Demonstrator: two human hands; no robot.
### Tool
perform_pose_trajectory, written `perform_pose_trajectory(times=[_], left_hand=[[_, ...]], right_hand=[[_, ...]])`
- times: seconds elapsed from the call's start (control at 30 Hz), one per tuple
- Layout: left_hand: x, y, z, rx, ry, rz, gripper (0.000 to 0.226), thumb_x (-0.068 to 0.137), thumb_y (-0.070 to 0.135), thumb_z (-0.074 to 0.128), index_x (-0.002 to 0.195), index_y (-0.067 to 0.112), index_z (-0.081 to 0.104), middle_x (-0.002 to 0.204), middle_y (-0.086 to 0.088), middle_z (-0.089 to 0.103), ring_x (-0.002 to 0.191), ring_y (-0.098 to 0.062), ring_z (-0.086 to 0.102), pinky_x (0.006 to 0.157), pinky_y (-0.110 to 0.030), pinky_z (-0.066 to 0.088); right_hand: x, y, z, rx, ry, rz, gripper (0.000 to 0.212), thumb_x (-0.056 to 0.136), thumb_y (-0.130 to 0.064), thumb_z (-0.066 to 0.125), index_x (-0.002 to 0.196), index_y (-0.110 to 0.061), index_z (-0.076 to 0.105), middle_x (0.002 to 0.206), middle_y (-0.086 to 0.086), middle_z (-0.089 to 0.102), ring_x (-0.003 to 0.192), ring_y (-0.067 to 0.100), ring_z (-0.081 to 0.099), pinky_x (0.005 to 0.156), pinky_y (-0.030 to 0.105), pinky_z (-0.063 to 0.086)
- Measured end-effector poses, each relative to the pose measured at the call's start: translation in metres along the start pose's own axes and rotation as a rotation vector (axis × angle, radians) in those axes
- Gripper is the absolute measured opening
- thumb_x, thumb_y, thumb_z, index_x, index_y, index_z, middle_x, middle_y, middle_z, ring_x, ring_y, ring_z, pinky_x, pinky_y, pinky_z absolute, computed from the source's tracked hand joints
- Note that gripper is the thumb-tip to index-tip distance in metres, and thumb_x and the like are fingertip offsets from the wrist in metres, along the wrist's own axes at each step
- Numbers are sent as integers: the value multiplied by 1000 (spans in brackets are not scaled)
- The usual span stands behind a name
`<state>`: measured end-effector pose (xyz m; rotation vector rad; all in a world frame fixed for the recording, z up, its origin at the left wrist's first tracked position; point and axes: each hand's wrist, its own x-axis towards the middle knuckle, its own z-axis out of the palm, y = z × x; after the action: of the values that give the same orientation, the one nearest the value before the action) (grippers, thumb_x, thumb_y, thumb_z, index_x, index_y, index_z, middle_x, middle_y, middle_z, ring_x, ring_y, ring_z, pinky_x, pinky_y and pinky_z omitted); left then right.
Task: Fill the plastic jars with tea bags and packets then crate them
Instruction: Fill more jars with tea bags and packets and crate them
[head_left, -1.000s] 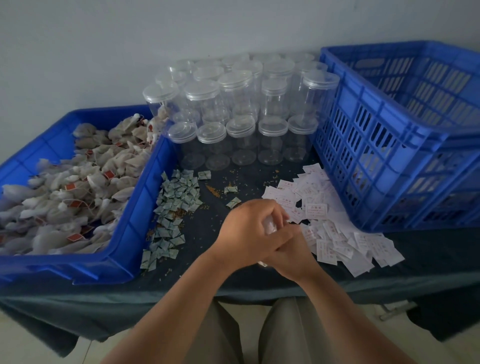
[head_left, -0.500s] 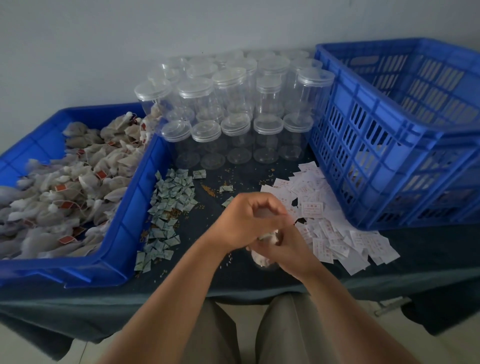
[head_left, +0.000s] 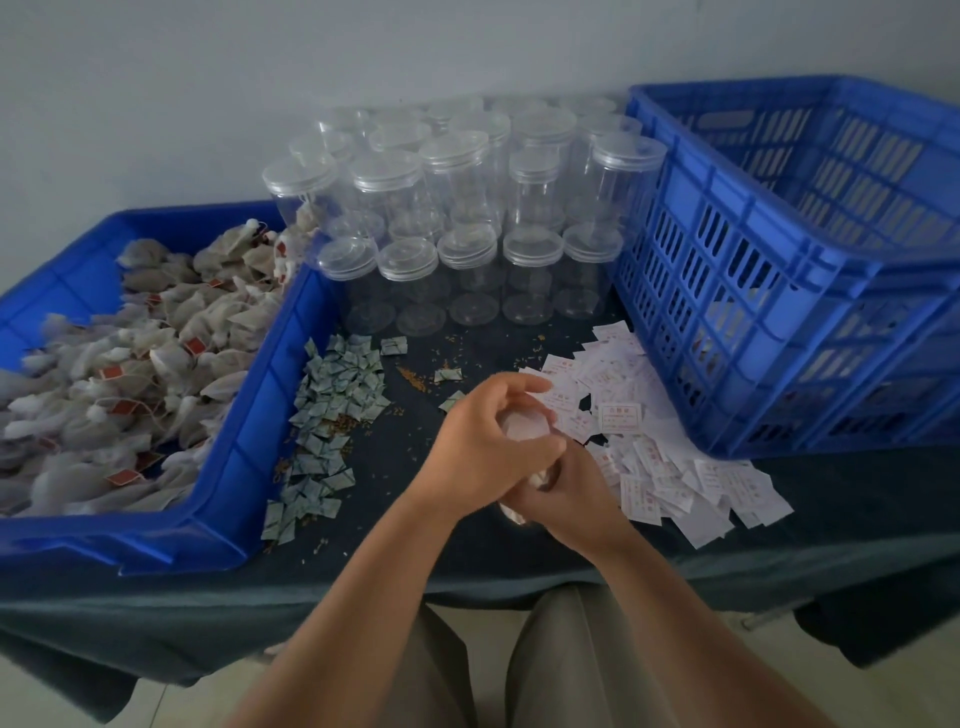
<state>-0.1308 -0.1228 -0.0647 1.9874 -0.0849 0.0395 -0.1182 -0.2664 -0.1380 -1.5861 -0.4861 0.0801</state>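
We record one jar (head_left: 523, 432) gripped upright between left hand (head_left: 483, 447) and right hand (head_left: 566, 493); lidded empty jars (head_left: 457, 171) massed behind; tea bags (head_left: 130, 374) heaped left; packets (head_left: 337, 395) scattered; blue crate (head_left: 779, 260) right.

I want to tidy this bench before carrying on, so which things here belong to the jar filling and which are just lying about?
In the job: jar gripped by left hand and right hand, tea bags, green packets, white slips (probably), empty jars, blue crate.
Just lying about: loose crumbs on the dark cloth.
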Motion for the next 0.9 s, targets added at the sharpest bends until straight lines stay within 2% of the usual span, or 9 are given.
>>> perform_pose_trajectory(times=[0.07,0.13,0.23,0.3,0.47,0.63,0.73,0.83,0.9], left_hand=[[7,1,-11,-39,-105,13,46,81,18,81,122,33,67,106,9,76,109,-13,72,96,-46,60],[9,0,-11,-105,-102,-2,49,83,20,81,128,32,64,111,8,77,108,-16,73,98,-49,59],[4,2,5,-63,103,-75,58,74,56,85,125,48,58,115,25,71,108,3,68,91,-33,60],[0,1,11,39,168,-96,66,64,72,82,122,55,56,113,28,68,108,10,63,87,-22,57],[2,2,-1,-47,-1,-37,52,75,35,77,126,41,66,109,14,77,108,-4,71,98,-40,60],[7,21,-8,42,-103,33,52,82,33,81,131,41,63,109,16,76,108,-4,71,98,-39,59],[11,50,-21,133,-137,164,54,87,36,84,133,50,58,115,25,72,109,0,68,91,-27,56],[14,93,-27,164,-106,319,52,89,40,80,135,50,58,126,32,65,120,9,60,93,-11,46],[18,122,-24,149,-87,365,39,96,51,66,134,49,59,127,33,62,122,14,56,91,-7,45]], right_hand=[[2,-5,-4,9,-23,28,42,87,-30,84,126,-32,70,114,-3,78,108,18,76,84,26,60],[6,-7,-4,12,-48,56,35,90,-25,84,122,-30,71,108,-3,79,99,14,77,77,21,58],[6,-3,0,-51,-13,57,30,90,-14,80,118,-21,69,91,-14,76,74,-1,70,63,11,50],[3,1,1,-40,5,65,37,85,-16,80,120,-22,68,96,-11,78,84,5,75,69,15,54],[4,-6,-5,77,-23,126,43,81,-28,86,122,-30,72,107,-1,79,100,15,77,76,24,59],[3,-21,-12,100,-64,169,46,86,-21,86,129,-24,71,121,8,76,114,23,73,92,35,58],[11,-56,-23,-43,-72,13,56,86,-19,85,136,-30,63,127,-5,73,121,18,70,97,34,59],[22,-108,-41,-340,41,-48,88,68,-44,91,142,-40,45,125,-23,67,115,3,68,91,38,63],[21,-142,-52,-546,146,-77,95,65,-59,87,141,-50,31,120,-32,64,105,-7,68,79,32,65]])
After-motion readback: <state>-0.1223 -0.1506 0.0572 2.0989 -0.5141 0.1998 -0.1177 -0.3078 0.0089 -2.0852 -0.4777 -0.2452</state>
